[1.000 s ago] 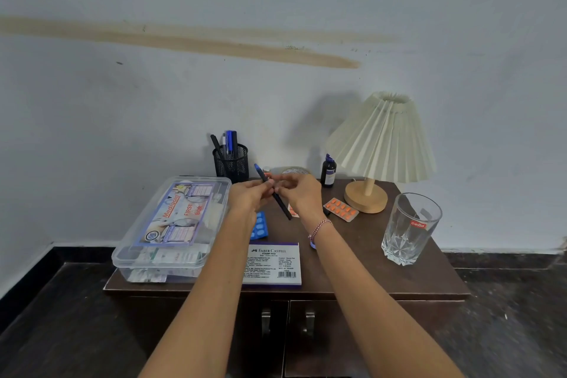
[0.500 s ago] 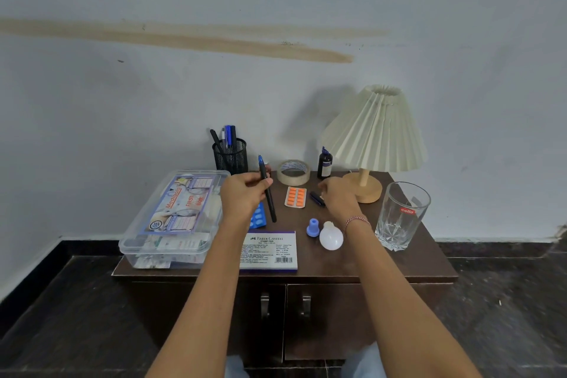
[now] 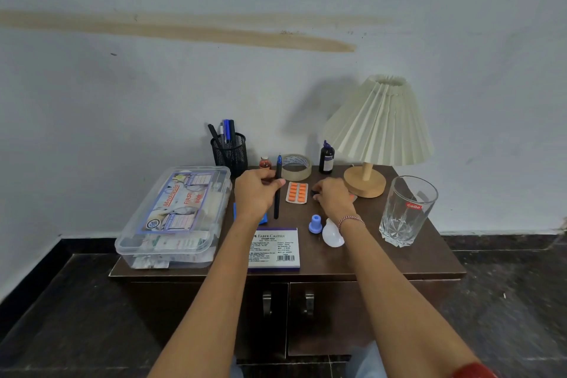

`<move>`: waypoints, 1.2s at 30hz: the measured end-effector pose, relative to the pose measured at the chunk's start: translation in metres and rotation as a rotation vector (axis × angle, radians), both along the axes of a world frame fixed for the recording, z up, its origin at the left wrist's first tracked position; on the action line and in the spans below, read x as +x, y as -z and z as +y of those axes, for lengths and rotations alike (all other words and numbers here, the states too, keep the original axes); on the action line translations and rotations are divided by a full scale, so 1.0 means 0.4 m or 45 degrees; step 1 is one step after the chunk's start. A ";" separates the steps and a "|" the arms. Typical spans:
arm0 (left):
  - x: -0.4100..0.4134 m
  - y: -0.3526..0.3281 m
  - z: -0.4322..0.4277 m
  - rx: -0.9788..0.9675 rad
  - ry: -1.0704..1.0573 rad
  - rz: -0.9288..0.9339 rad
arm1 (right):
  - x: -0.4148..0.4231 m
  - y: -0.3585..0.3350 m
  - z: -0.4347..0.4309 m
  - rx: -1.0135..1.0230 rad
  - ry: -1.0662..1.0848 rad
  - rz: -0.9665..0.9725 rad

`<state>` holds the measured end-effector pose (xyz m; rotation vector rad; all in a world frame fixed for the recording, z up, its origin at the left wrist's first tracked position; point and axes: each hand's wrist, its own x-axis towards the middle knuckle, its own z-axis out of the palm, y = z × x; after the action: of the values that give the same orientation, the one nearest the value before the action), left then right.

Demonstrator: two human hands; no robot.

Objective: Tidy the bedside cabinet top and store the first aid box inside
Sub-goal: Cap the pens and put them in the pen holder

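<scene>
Pinched upright in left hand (image 3: 256, 195): slim black pen (image 3: 276, 207). Right hand (image 3: 333, 198) curled at small dark piece (image 3: 314, 192), grasp indiscernible. Clear rectangular plastic first aid box (image 3: 175, 218) at left end of dark cabinet top (image 3: 368, 261)

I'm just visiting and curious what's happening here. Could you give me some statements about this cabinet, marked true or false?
The left hand holds a dark pen. True.
The first aid box is inside the cabinet. False: it sits on the cabinet top, at the left.
An orange pill strip lies between the left hand and the right hand. True.
The glass lies on its side. False: it stands upright.
The cabinet doors are open. False: both are shut.
</scene>
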<state>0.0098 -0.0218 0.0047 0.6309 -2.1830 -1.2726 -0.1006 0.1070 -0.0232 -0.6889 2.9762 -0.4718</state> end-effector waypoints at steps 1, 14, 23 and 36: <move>-0.002 0.001 0.000 -0.027 0.008 -0.011 | -0.002 0.003 -0.002 -0.007 0.001 -0.017; 0.014 0.002 -0.010 -0.150 -0.031 -0.007 | 0.052 -0.061 -0.040 -0.812 -0.125 0.066; 0.022 0.005 -0.025 -0.228 -0.088 -0.090 | 0.124 -0.130 -0.074 -1.560 -0.069 0.023; 0.034 -0.007 -0.041 -0.301 -0.087 -0.093 | 0.125 -0.145 -0.068 -1.602 -0.167 -0.125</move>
<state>0.0232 -0.0381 0.0074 0.6583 -2.3056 -0.9517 -0.0506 0.0798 0.0348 -0.8035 2.1872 -2.2746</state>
